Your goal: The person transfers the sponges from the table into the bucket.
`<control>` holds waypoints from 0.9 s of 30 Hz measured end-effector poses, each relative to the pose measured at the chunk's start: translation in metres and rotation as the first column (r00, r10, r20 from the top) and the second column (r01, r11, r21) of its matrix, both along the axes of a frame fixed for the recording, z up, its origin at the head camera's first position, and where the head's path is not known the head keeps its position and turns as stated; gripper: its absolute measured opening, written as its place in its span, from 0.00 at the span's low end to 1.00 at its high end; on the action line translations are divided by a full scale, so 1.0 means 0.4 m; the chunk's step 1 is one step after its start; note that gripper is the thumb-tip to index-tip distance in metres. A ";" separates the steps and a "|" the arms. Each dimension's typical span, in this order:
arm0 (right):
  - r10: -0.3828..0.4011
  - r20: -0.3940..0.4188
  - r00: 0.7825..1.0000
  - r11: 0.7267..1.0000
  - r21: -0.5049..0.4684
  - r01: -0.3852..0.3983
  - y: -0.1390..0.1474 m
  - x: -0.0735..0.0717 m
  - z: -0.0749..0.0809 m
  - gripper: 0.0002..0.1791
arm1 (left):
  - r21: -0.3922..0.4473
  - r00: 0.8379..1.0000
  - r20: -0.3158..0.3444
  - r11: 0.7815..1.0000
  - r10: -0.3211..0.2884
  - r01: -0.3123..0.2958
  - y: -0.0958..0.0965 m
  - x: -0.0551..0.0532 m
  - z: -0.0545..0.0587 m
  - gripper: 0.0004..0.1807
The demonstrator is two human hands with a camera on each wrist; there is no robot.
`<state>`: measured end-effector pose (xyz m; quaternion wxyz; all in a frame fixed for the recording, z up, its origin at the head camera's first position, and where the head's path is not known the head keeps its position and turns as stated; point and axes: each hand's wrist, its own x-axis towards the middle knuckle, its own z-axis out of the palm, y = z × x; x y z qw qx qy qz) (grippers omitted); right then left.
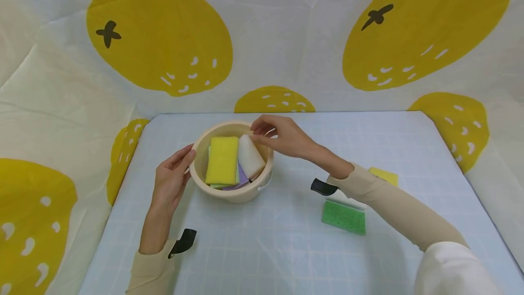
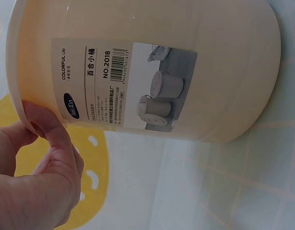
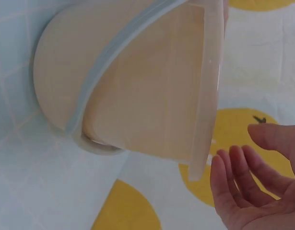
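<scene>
A cream plastic bucket [image 1: 235,196] stands on the table, with a pale handle hanging down its side in the right wrist view. Inside it lie a yellow sponge-like block [image 1: 222,160], a white sponge [image 1: 250,156] and a purple piece [image 1: 241,179]; what lies beneath is hidden. My left hand [image 1: 169,181] pinches the bucket's rim on the left between thumb and fingers, beside the printed label [image 2: 123,86]. Over the right part of the rim hovers my right hand [image 1: 284,135], its fingers loosely bent and holding nothing, apart from the rim in the right wrist view.
To the right of the bucket a green sponge [image 1: 344,216] lies on the table [image 1: 262,249]. Behind it are a white piece [image 1: 348,201] and a yellow piece [image 1: 384,175], both partly covered by my right sleeve. A lemon-print cloth [image 1: 286,49] hangs around the table.
</scene>
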<state>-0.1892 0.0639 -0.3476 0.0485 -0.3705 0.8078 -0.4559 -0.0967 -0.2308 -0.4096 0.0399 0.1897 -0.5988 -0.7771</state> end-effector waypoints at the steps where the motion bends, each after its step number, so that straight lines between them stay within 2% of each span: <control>1: -0.003 0.000 1.000 1.000 -0.005 0.003 0.005 0.001 -0.002 0.11 | 0.001 1.000 -0.001 1.000 0.000 0.000 0.000 0.000 -0.001 0.34; 17: -0.048 0.042 0.998 0.999 -0.012 0.048 0.093 0.021 -0.026 0.12 | 0.017 1.000 -0.017 1.000 -0.001 0.001 -0.003 -0.001 -0.006 0.33; 27: -0.090 0.058 0.994 0.996 0.018 0.089 0.156 0.034 -0.047 0.13 | 0.023 1.000 -0.024 1.000 -0.006 0.006 -0.004 0.001 -0.005 0.33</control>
